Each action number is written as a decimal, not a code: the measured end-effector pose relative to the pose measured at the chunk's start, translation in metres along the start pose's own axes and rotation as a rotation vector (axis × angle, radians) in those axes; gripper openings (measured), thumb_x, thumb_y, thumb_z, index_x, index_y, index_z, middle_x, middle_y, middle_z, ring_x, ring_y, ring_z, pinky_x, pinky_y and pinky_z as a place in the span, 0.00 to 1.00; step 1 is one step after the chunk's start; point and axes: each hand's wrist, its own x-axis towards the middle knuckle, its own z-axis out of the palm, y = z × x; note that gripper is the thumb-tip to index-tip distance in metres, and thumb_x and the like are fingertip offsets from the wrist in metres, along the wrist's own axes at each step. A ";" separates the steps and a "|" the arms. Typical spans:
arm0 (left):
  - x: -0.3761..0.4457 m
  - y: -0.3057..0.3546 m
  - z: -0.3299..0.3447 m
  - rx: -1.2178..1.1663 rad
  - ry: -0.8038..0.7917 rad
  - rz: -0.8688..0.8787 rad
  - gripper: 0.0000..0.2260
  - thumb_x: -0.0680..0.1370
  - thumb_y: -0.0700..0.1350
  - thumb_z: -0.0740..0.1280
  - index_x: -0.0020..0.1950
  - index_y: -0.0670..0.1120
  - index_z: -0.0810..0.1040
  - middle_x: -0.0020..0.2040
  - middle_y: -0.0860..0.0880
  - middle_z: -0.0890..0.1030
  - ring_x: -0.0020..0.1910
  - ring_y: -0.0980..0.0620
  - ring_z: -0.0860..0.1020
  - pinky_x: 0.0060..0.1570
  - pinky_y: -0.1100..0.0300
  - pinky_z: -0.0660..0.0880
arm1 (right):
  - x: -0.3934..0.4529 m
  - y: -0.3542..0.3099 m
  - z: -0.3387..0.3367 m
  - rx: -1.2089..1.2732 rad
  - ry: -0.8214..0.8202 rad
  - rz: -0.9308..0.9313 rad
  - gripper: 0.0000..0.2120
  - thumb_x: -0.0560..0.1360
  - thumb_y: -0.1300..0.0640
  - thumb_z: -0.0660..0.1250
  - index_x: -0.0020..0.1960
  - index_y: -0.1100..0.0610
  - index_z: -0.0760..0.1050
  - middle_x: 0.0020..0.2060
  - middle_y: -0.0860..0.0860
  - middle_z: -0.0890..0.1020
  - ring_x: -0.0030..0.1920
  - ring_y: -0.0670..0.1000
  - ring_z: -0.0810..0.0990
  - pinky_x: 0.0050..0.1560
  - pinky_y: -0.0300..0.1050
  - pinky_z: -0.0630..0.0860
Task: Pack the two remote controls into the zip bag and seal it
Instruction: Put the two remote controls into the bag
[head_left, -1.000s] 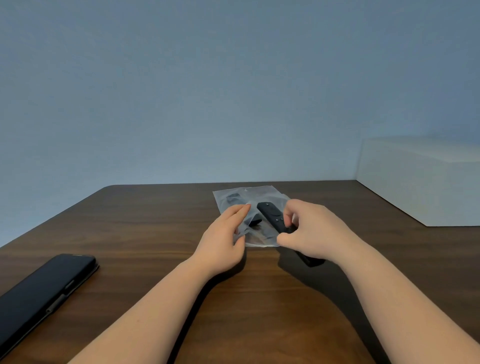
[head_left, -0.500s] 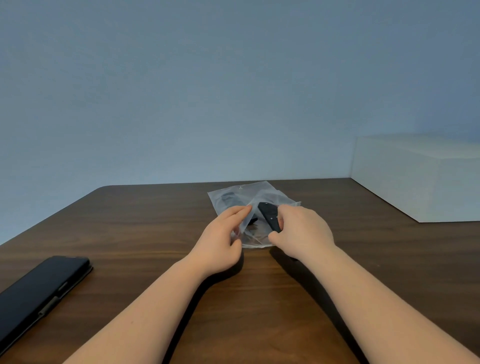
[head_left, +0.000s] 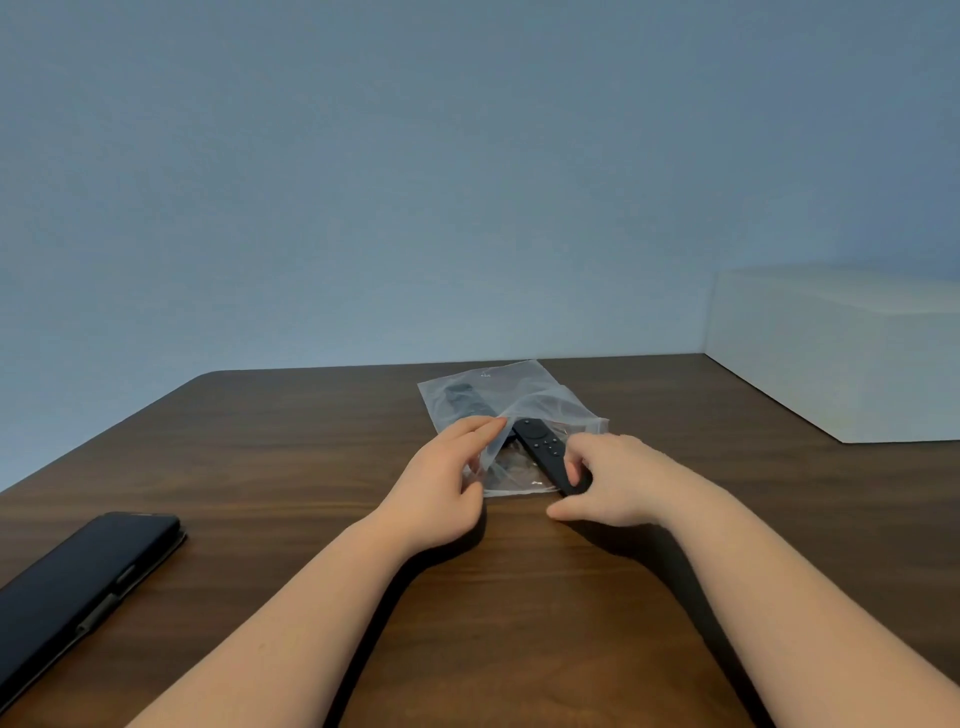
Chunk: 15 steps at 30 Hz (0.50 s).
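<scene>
The brown wooden counter (head_left: 519, 623) is running out of frame at the bottom and both sides. A white box (head_left: 841, 353) is sitting at its far right corner, cut off by the right edge. A dark phone in a case (head_left: 78, 587) is lying at the near left, its lower end cropped.

The clear zip bag (head_left: 519, 400) is lying flat near the far middle of the counter, crumpled and hard to read through. One remote control (head_left: 465, 397) is showing only as a dark blur inside its far left part. The second remote control (head_left: 543, 449) is lying halfway in the mouth, its near end hidden behind the right hand (head_left: 618, 478), whose fingers are curling down onto it. The left hand (head_left: 441, 488) is pinching the bag's upper film between thumb and fingers, lifting the opening.
</scene>
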 end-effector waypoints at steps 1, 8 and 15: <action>0.000 0.000 0.000 0.003 -0.002 -0.002 0.30 0.70 0.32 0.60 0.70 0.51 0.64 0.67 0.54 0.69 0.42 0.61 0.73 0.44 0.74 0.67 | -0.002 0.004 -0.003 0.043 -0.066 0.000 0.15 0.68 0.44 0.71 0.46 0.51 0.70 0.46 0.48 0.76 0.47 0.51 0.75 0.44 0.46 0.72; -0.001 0.001 -0.002 0.003 -0.005 -0.018 0.30 0.71 0.32 0.60 0.71 0.52 0.63 0.68 0.55 0.68 0.43 0.60 0.73 0.44 0.72 0.68 | 0.009 0.027 0.000 0.208 0.043 0.058 0.14 0.69 0.50 0.74 0.47 0.53 0.72 0.50 0.50 0.78 0.50 0.52 0.77 0.52 0.49 0.76; -0.001 0.001 -0.002 0.017 -0.001 -0.013 0.30 0.71 0.32 0.60 0.71 0.52 0.63 0.67 0.56 0.68 0.43 0.60 0.73 0.43 0.76 0.67 | 0.025 0.016 0.020 0.080 0.252 0.000 0.16 0.71 0.45 0.70 0.33 0.51 0.68 0.36 0.48 0.76 0.38 0.50 0.75 0.37 0.43 0.71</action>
